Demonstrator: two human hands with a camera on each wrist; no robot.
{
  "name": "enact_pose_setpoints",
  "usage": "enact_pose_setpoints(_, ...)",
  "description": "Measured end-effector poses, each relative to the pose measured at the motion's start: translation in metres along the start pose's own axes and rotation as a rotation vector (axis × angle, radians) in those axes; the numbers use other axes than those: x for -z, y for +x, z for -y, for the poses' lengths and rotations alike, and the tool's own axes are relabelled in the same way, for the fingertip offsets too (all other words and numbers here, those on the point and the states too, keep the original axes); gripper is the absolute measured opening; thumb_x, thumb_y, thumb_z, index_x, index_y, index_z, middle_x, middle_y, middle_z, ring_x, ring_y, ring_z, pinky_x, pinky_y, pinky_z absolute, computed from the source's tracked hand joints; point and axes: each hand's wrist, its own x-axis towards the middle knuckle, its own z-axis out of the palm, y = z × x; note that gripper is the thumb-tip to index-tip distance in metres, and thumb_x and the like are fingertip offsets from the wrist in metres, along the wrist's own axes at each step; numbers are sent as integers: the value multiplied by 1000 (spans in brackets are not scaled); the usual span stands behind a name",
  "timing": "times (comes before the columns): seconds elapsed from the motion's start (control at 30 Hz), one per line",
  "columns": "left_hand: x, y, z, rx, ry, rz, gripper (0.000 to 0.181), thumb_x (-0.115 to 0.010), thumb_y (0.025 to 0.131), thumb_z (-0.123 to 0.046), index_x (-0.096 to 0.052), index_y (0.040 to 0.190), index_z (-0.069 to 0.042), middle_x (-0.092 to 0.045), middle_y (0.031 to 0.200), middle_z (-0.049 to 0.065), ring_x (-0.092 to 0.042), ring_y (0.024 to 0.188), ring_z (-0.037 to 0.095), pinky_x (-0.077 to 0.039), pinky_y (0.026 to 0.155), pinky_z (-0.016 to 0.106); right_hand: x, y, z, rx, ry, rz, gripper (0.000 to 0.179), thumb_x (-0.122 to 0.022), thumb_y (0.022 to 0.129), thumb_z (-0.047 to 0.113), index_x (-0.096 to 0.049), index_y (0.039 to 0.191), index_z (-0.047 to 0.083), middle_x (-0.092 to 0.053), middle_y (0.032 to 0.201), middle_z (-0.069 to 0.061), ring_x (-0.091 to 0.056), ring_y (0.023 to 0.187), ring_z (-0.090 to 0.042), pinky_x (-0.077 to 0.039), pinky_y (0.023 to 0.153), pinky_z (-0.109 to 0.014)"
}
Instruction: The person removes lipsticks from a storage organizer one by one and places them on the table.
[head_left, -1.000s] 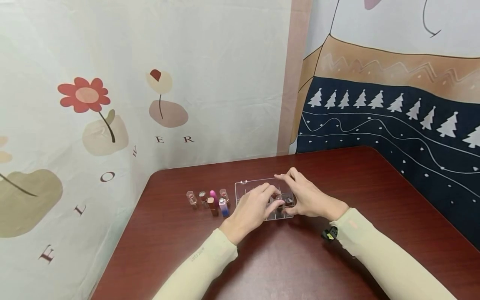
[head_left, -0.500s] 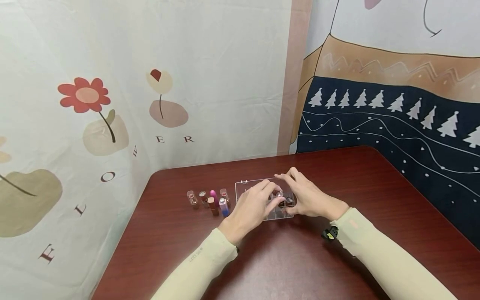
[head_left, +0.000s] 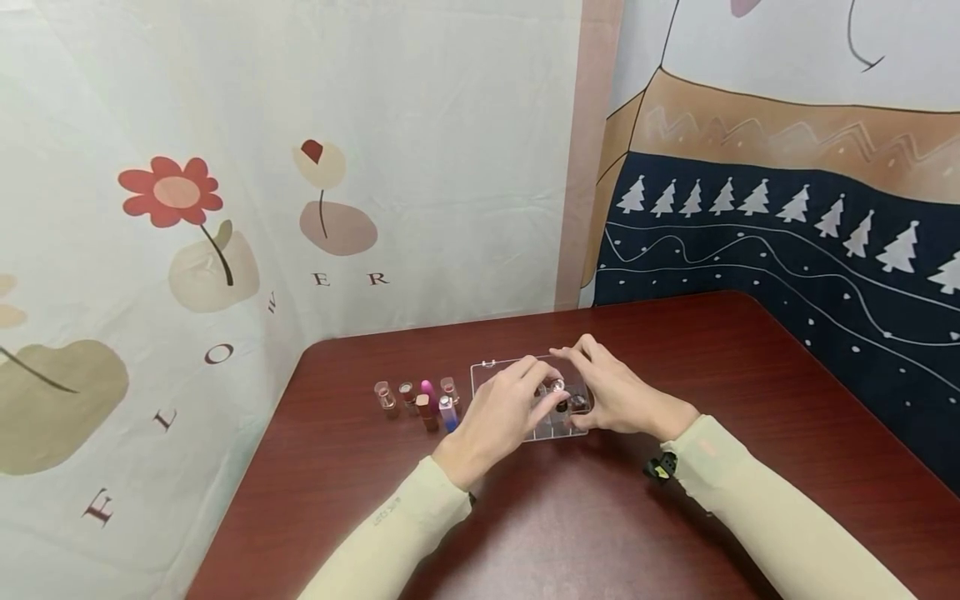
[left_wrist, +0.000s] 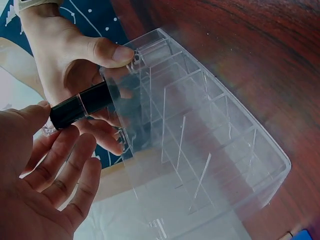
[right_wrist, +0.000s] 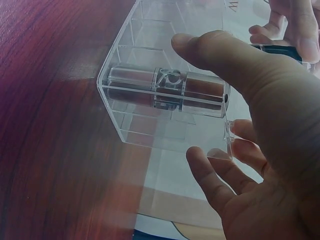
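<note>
A clear plastic organizer box (left_wrist: 227, 150), divided into compartments, stands on the table. My left hand (head_left: 497, 415) pinches a black lipstick tube (left_wrist: 80, 106) with a clear end and a thin metallic band, between thumb and fingers. The tube is upright over the box's right part, its lower end at the top of a compartment. My right hand (head_left: 618, 396) grips the box's right end, thumb on the near side and fingers at the far side. Inside that end stands another lipstick (right_wrist: 167, 90), a dark tube with a clear middle, partly covered by my right hand in the head view.
Left of the box, several lipsticks stand upright on the brown table (head_left: 345, 483): a brown one (head_left: 425, 412), a blue-and-lilac one (head_left: 447, 412), a pink one (head_left: 427, 392) and clear-capped ones (head_left: 385, 397). A printed curtain (head_left: 450, 167) hangs behind the table.
My left hand has shifted slightly up and away with the lipstick tube, so more of the tube shows above the box. The right hand keeps its place on the box.
</note>
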Motion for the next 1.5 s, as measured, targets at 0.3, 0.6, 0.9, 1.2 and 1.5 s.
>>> enact_pose_setpoints(0.3,9,-4,2,-15,20,-48,20,-85,110,-30,-79,122,-15,-78,110,0,-69,81,11,-64,75,27,0,0,0,5,-16,-2,106,-112,75,18,-57,165,4,-56,126,-12,-56,111,-20,-62,91,-40)
enact_pose_setpoints(0.6,18,-9,8,5,27,-48,22,-87,108,-30,-78,121,-14,-77,108,1,-69,81,12,-63,74,26,0,0,-1,-6,-17,10,111,-113,74,21,-55,167,4,-54,126,-8,-56,113,-21,-61,94,-41)
enact_pose_setpoints(0.9,28,-18,19,16,22,-81,20,-89,107,-26,-79,118,-14,-77,106,0,-76,85,16,-65,75,29,0,2,1,10,-18,-11,110,-113,73,20,-57,166,5,-54,125,-7,-55,110,-19,-59,92,-39)
enact_pose_setpoints(1.2,39,-28,26,71,5,-99,17,-89,106,-25,-79,116,-15,-77,105,-1,-76,85,19,-64,74,30,1,2,1,-3,-20,1,108,-113,74,21,-57,165,4,-53,123,-6,-54,109,-19,-58,91,-38)
enact_pose_setpoints(1.5,50,-40,35,120,15,-118,17,-90,105,-23,-80,116,-14,-76,102,-1,-74,82,14,-61,69,26,-1,1,0,3,-20,-7,109,-114,73,23,-57,165,6,-53,123,-6,-53,109,-19,-57,90,-38)
